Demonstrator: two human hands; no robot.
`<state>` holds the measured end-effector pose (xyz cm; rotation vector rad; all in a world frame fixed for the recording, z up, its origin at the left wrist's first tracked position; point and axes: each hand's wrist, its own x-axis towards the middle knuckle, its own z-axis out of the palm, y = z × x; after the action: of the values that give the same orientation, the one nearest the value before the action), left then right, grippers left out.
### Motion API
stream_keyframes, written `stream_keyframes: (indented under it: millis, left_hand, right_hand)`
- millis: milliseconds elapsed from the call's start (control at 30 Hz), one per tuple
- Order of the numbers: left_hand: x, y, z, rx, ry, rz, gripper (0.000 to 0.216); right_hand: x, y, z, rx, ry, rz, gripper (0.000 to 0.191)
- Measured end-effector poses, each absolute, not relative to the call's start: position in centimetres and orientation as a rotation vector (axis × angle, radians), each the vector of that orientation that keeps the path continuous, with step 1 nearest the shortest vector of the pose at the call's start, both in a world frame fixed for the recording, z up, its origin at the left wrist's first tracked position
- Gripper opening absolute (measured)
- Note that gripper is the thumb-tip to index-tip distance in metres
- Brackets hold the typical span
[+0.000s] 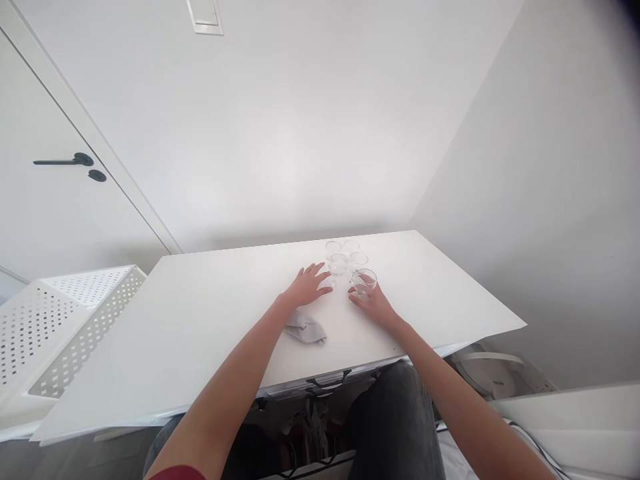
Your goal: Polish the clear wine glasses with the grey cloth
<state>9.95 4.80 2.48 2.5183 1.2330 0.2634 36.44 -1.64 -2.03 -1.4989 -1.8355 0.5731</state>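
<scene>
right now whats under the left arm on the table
A crumpled grey cloth lies on the white table under the left forearm. The arm covers its near left edge, so its full shape stays hidden.

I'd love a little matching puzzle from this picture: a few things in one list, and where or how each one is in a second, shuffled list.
Things:
1. grey cloth
2. nearest glass
3. door handle
4. perforated white basket

Places or states:
A. black, on the door at far left
B. crumpled on the white table, under the left wrist
C. beside the table's left end
D. touched by the right hand

Pairs: 1-B, 2-D, 3-A, 4-C

The left hand lies flat beside the other glasses.
</scene>
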Motion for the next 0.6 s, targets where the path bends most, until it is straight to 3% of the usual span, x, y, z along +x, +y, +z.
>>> stream_keyframes:
  millis: [367,600]
  left_hand:
    - [11.3,8.0,0.2,2.628,1.129,0.016,0.065]
    - [10.3,8.1,-0.9,2.66,1.301,0.034,0.063]
  right_hand:
    - [37.9,1.4,-1.7,-1.427,-2.28,0.663,0.061]
    - [37.8,2.1,-2.1,-1.429,-2.419,0.613,0.061]
